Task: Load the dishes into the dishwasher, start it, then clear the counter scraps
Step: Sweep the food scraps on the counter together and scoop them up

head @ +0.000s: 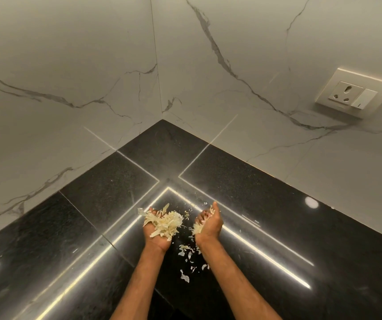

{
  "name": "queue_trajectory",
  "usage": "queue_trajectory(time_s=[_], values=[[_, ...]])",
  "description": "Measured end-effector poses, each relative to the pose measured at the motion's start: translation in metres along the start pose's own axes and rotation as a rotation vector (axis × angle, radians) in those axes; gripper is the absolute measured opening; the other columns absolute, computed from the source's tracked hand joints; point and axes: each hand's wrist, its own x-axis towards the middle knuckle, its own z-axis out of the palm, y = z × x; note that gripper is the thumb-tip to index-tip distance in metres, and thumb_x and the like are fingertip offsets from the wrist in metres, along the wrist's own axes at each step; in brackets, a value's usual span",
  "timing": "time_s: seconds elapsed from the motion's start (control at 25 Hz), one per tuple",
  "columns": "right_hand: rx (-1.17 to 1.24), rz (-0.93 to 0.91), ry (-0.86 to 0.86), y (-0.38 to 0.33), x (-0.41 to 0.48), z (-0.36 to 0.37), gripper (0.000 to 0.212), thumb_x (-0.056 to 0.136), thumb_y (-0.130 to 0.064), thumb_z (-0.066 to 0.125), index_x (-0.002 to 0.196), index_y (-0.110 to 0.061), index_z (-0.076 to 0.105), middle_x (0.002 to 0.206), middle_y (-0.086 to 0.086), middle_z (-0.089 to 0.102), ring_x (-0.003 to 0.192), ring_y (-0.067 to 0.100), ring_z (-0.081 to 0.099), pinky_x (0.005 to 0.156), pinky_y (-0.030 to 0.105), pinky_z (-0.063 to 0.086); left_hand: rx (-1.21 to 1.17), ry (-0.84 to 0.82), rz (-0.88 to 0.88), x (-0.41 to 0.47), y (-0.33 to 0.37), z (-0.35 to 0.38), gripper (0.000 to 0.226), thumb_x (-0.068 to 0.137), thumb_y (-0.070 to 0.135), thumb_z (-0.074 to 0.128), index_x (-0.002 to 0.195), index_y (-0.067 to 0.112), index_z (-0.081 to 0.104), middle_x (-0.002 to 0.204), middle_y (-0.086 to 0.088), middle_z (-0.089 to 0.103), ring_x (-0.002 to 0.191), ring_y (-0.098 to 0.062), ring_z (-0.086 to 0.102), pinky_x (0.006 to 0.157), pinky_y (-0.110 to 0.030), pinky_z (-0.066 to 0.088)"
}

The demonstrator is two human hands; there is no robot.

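Black polished stone forms the counter [254, 192], which runs into a corner between two walls of white veined tiles [70, 65]. A socket plate [347, 93] with a small switch beside it sits on the right-hand wall, well apart from the hands. Strip lights reflect as bright lines across the stone.

Both forearms reach forward from the bottom edge, and both hands are lifted just above the counter, close together but not touching. The left hand [157, 232] is turned palm up and cupped, its fingers [152, 210] curling up around a heap of pale shredded vegetable scraps [164, 221] that fills the palm and spills a little over its edges. The right hand [208, 225] is turned on its side, fingers curled inward and clutching a smaller bunch of the same shreds.

Loose scraps [184, 250] lie scattered on the counter between the two wrists and forearms, with a few small flecks further forward, near the fingertips.
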Motion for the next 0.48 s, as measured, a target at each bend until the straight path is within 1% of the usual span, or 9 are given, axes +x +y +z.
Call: queue_trajectory(time_s=[0.08,0.12,0.16,0.24,0.32,0.36,0.44,0.48], values=[[0.21,0.178,-0.04,0.0,-0.01,0.017,0.036,0.097,-0.036,0.056,0.066,-0.019,0.051,0.056,-0.003,0.047,0.046,0.011,0.044,0.048,0.025,0.042,-0.012,-0.056,-0.074,0.002,-0.013,0.007,0.032,0.096,0.04,0.046,0.092,0.013,0.061,0.099,-0.014,0.06,0.095,-0.032,0.058,0.094,-0.044,0.045],[0.27,0.233,-0.07,0.001,-0.016,0.021,0.037,0.097,-0.037,0.057,0.065,-0.018,0.054,0.056,-0.002,0.051,0.047,0.013,0.05,0.051,0.026,0.048,-0.013,-0.076,-0.111,0.001,-0.018,0.011,0.036,0.096,0.043,0.045,0.1,0.01,0.061,0.105,-0.019,0.06,0.103,-0.036,0.057,0.102,-0.048,0.042],[0.302,0.261,-0.092,0.004,-0.02,0.022,0.038,0.096,-0.038,0.058,0.066,-0.016,0.057,0.058,0.0,0.054,0.05,0.016,0.056,0.055,0.03,0.054,-0.025,-0.102,-0.144,0.001,-0.022,0.013,0.043,0.097,0.046,0.043,0.103,0.007,0.061,0.105,-0.023,0.062,0.104,-0.039,0.057,0.103,-0.051,0.041],[0.299,0.228,-0.13,0.01,-0.026,0.023,0.036,0.095,-0.037,0.062,0.068,-0.013,0.062,0.064,0.004,0.06,0.059,0.023,0.062,0.07,0.045,0.059,-0.028,-0.139,-0.177,-0.004,-0.028,0.018,0.051,0.098,0.048,0.04,0.099,0.002,0.064,0.096,-0.024,0.066,0.094,-0.039,0.063,0.092,-0.051,0.049],[0.256,0.157,-0.127,0.012,-0.028,0.023,0.035,0.094,-0.035,0.064,0.072,-0.008,0.066,0.071,0.011,0.065,0.067,0.028,0.066,0.084,0.055,0.057,-0.002,-0.145,-0.161,-0.008,-0.036,0.02,0.056,0.1,0.045,0.039,0.092,-0.001,0.07,0.091,-0.022,0.068,0.086,-0.037,0.069,0.08,-0.046,0.058],[0.231,0.125,-0.118,0.014,-0.028,0.022,0.035,0.094,-0.035,0.065,0.076,-0.005,0.067,0.075,0.014,0.068,0.071,0.031,0.068,0.086,0.056,0.056,0.015,-0.138,-0.15,-0.009,-0.039,0.018,0.052,0.101,0.041,0.04,0.091,0.001,0.071,0.092,-0.02,0.067,0.085,-0.034,0.069,0.079,-0.044,0.058],[0.205,0.093,-0.125,0.016,-0.03,0.019,0.036,0.095,-0.034,0.064,0.081,-0.001,0.069,0.081,0.018,0.07,0.077,0.034,0.069,0.085,0.055,0.056,0.029,-0.13,-0.119,-0.011,-0.043,0.018,0.03,0.099,0.029,0.047,0.093,0.006,0.065,0.095,-0.012,0.061,0.087,-0.027,0.065,0.083,-0.041,0.054],[0.234,0.085,-0.146,0.017,-0.029,0.017,0.034,0.094,-0.033,0.064,0.082,-0.002,0.07,0.082,0.018,0.07,0.078,0.034,0.069,0.087,0.053,0.056,0.027,-0.141,-0.097,-0.011,-0.046,0.02,0.02,0.096,0.024,0.051,0.094,0.008,0.063,0.095,-0.011,0.06,0.087,-0.025,0.063,0.084,-0.039,0.052]])
